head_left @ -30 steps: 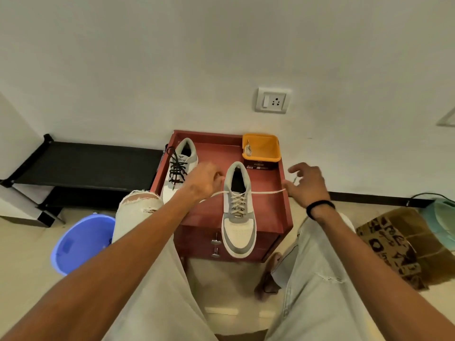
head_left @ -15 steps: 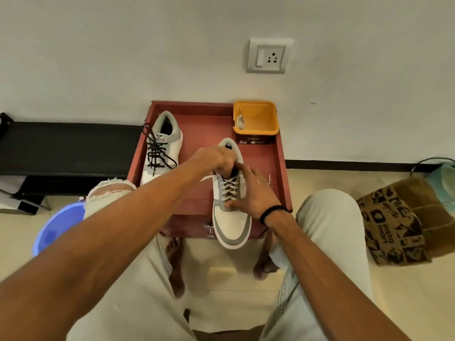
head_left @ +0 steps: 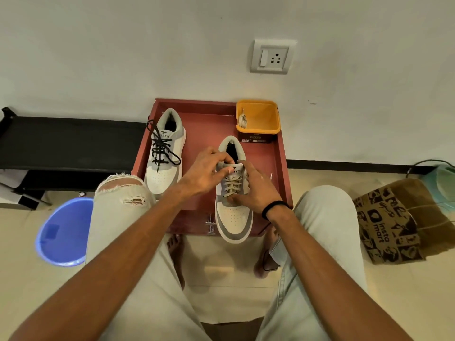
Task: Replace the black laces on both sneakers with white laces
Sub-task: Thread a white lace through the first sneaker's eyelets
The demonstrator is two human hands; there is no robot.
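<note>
Left hand [head_left: 205, 172] and right hand [head_left: 256, 190] brought in from the taut spread of a second ago onto the near sneaker [head_left: 234, 193]; white lace [head_left: 232, 187] no longer stretched sideways; left fingertips now pinching the tongue [head_left: 230, 168], uncovering its logo, right cupping the side

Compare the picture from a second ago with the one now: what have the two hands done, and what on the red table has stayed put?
Both hands came in from pulling the white lace sideways. The left hand now pinches the tongue of the near sneaker; the right hand rests on its laced side. The black-laced sneaker and the yellow tub on the red table stayed put.
</note>
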